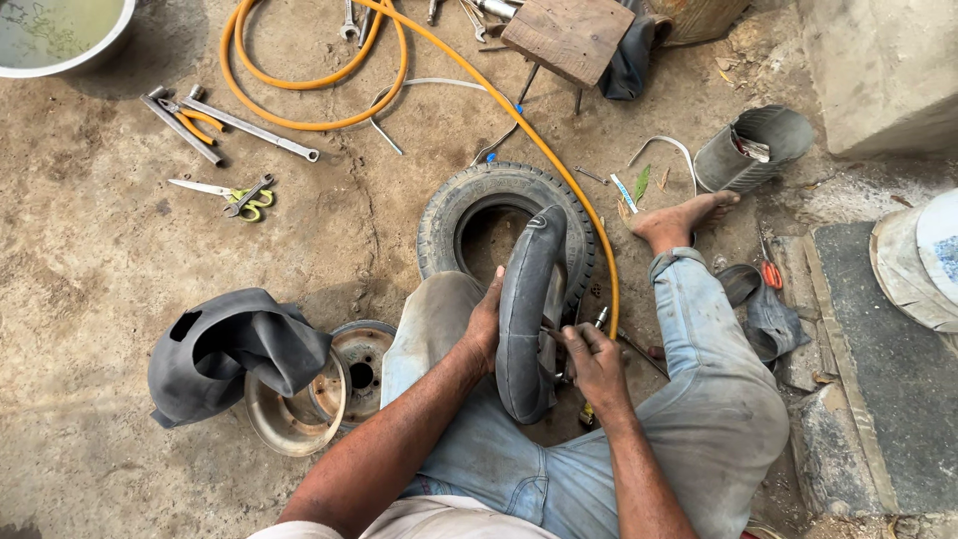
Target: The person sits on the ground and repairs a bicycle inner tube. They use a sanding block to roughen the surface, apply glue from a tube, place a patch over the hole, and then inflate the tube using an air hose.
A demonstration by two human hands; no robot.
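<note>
I sit on the dirt ground with a black inner tube (526,309) standing upright between my knees. My left hand (486,321) grips the tube's left side. My right hand (591,361) is at the tube's right side, fingers closed around its valve where the orange air hose (559,165) ends. Behind the tube a small black tyre (469,205) lies flat on the ground.
A rusty wheel rim (334,384) and a folded piece of grey rubber (225,344) lie to my left. Scissors (235,195), pliers and wrenches (215,120) are scattered at the back left. A wooden stool (569,35) stands behind; a cut rubber container (748,150) and concrete slabs are on the right.
</note>
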